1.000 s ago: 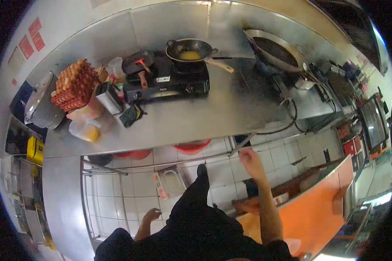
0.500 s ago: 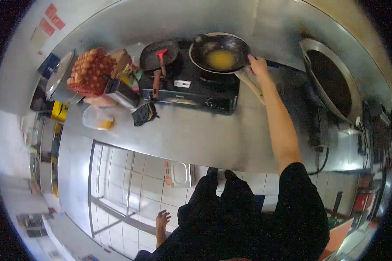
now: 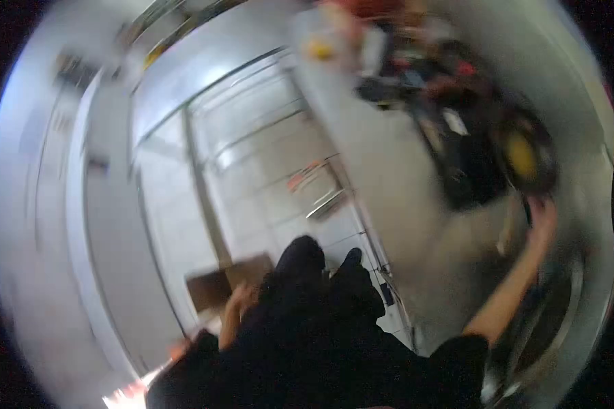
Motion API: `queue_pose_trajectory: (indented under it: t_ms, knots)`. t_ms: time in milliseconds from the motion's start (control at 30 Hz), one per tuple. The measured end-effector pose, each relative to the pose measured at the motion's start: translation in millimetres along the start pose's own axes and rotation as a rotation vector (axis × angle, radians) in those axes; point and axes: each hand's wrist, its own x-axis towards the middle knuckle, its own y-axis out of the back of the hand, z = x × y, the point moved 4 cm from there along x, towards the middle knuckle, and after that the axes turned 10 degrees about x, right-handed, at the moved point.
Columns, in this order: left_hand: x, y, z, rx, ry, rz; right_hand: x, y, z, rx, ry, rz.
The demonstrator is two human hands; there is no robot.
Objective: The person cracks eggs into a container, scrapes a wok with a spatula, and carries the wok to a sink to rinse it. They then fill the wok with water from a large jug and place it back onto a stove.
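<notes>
The whole view is smeared by motion. At the right, my right hand [image 3: 542, 219] is closed round the handle of a black frying pan [image 3: 544, 170]. Inside the pan lies a pool of something yellow [image 3: 522, 153]. The pan sits at the near end of a black stove [image 3: 472, 167]. Beside my right hand a pale handle [image 3: 506, 232] sticks out from under the pan. My left hand [image 3: 241, 297] hangs low at my left side, in front of a brown box-like shape [image 3: 208, 286]; its fingers are too blurred to read.
A steel counter [image 3: 402, 170] runs along the right. On it are a tub with yellow contents [image 3: 318, 49], a black cloth-like item [image 3: 375, 90] and blurred items round a red utensil [image 3: 465, 68]. A large wok [image 3: 549, 317] stands at lower right. Tiled floor [image 3: 259, 163] lies left.
The view has swung left, so the counter and stove now lie at the right. My right hand remains on the pan handle. A brown box-like shape has come into view by my left hand.
</notes>
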Motion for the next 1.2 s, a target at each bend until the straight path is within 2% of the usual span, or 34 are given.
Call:
queue_pose_trajectory:
  t_ms: [33, 67, 100, 133, 167, 200, 233, 300, 367, 433, 467, 500, 567, 633, 667, 700, 733, 767, 800, 867, 967, 1033, 1067, 1133, 1167, 1200]
  knots:
    - [-4, -16, -8, -0.338, 0.059, 0.094, 26, 1, 58, 0.562, 0.125, -0.034]
    - [-14, -11, -2, -0.781, 0.27, 0.225, 50, 14, 79, 0.911, -0.109, -0.007]
    - [-33, 12, 15, -0.769, 0.404, 0.203, 43, 23, 62, 0.915, -0.079, -0.018]
    - [-18, -29, -8, -0.908, 0.424, 0.313, 52, 33, 63, 0.926, -0.19, -0.038]
    - [-19, -33, -14, -0.958, 0.427, 0.317, 54, 38, 59, 0.944, -0.157, -0.04]
    - [-17, -34, -19, -1.003, 0.413, 0.315, 7, 23, -24, 0.849, -0.238, 0.087]
    - [-21, -30, -16, -1.052, 0.431, 0.326, 4, 18, -31, 0.888, -0.223, 0.098]
    - [-29, -12, -29, -1.191, 0.472, 0.379, -2, 0, -58, 0.896, -0.167, 0.025]
    - [-19, -21, -70, -1.296, 0.493, 0.375, -26, -32, -94, 1.044, -0.25, -0.216]
    - [-12, -16, -125, -1.251, 0.446, 0.512, -107, -106, -208, 1.04, -0.214, -0.166]
    - [-9, -9, -153, -1.269, 0.46, 0.481, -142, -134, -252, 1.024, -0.207, -0.105]
    - [-10, -5, -176, -1.281, 0.453, 0.492, -150, -155, -270, 1.029, -0.19, -0.11]
    - [-11, 26, -241, -1.129, 0.582, 0.507, -156, -236, -295, 1.297, -0.294, -0.303]
    - [-9, 52, -298, -1.165, 0.546, 0.547, -187, -320, -347, 1.453, -0.444, -0.586]
    - [-4, 66, -334, -1.294, 0.526, 0.531, -245, -355, -421, 1.291, -0.332, -0.349]
    - [-1, 84, -371, -1.413, 0.507, 0.515, -247, -399, -442, 1.299, -0.344, -0.492]
    - [-11, 128, -403, -1.443, 0.39, 0.529, -269, -442, -480, 1.304, -0.358, -0.631]
    - [-24, 176, -443, -1.214, 0.363, 0.543, -290, -483, -515, 1.301, -0.36, -0.604]
    - [-15, 198, -493, -1.372, 0.254, 0.652, -330, -521, -575, 1.291, -0.367, -0.571]
    - [-33, 277, -590, -1.193, 0.281, 0.766, -343, -617, -621, 1.332, -0.315, -0.854]
    - [-87, 384, -706, -1.053, 0.311, 0.947, -394, -738, -708, 1.378, -0.28, -0.892]
    - [-125, 430, -772, -1.076, 0.387, 1.011, -425, -812, -772, 1.367, -0.279, -0.866]
    - [-134, 429, -823, -1.068, 0.399, 1.0, -441, -851, -805, 1.387, -0.289, -0.857]
    - [-145, 381, -928, -0.869, 0.656, 1.021, -469, -918, -861, 1.41, -0.301, -0.852]
    - [-157, 360, -952, -1.045, 0.67, 1.072, -484, -944, -896, 1.425, -0.274, -0.832]
    - [-161, 308, -977, -1.235, 0.804, 1.196, -503, -968, -926, 1.43, -0.262, -0.798]
